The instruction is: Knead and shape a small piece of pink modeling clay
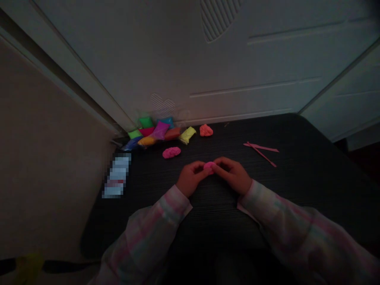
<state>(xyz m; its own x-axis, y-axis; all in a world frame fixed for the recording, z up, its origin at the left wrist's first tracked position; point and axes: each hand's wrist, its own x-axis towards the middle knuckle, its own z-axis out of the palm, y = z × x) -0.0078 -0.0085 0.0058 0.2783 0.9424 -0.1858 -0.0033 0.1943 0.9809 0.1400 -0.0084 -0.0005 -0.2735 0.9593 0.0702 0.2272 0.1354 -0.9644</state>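
Between my two hands is a small round piece of pink modelling clay point(209, 167), held just over the dark table point(213, 206). My left hand point(191, 177) grips it from the left with thumb and fingers. From the right, my right hand point(234, 174) pinches the same piece, its thumb pressed on the front. The fingers partly hide the clay. A larger lump of pink clay point(171, 152) lies to the left beyond my left hand. Farther back sits an orange lump of clay point(206, 130).
Several coloured clay packets point(160, 130) are heaped at the back left, beside a yellow packet point(188, 135). Two thin pink modelling tools point(261, 152) lie crossed at the right. A blurred bright rectangle point(117, 175) is at the left edge. A white panel point(184, 59) stands behind the table.
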